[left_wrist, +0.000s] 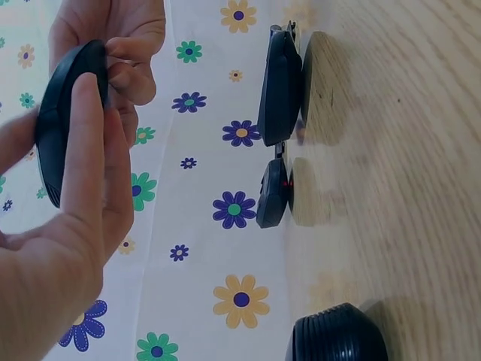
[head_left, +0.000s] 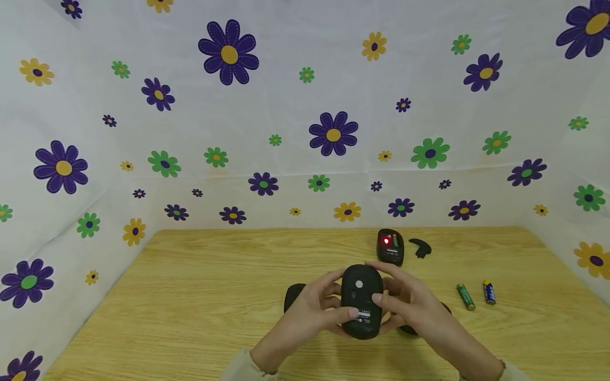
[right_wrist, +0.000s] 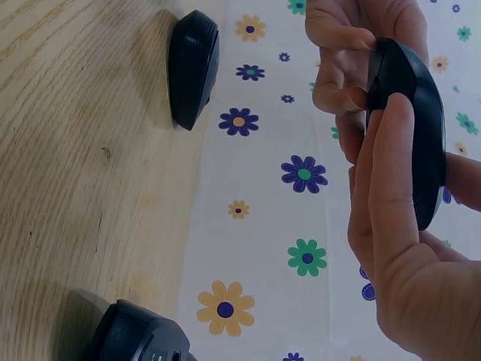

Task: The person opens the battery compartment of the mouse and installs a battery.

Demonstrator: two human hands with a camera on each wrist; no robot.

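Observation:
Both hands hold a black computer mouse (head_left: pixel 362 317) up over the table, its underside turned toward the head camera. That underside shows a round pale spot, a small slot and a printed label. My left hand (head_left: pixel 312 304) grips the left side, thumb on the label and fingers behind. My right hand (head_left: pixel 419 304) grips the right side, thumb tip on the underside's edge. In the left wrist view, the left fingers lie along the mouse (left_wrist: pixel 52 128) with the right hand (left_wrist: pixel 135 53) at its far end. The right wrist view shows the mouse (right_wrist: pixel 428 143) edge-on between both hands.
Farther back lies an upturned mouse (head_left: pixel 391 254), red light glowing, a battery in its uncovered compartment. Next to it is a black cover piece (head_left: pixel 421 247). Green (head_left: pixel 466 297) and blue (head_left: pixel 489 292) batteries lie at right. Another mouse (head_left: pixel 293 295) is partly hidden behind the left hand, a black object (head_left: pixel 409 330) behind the right.

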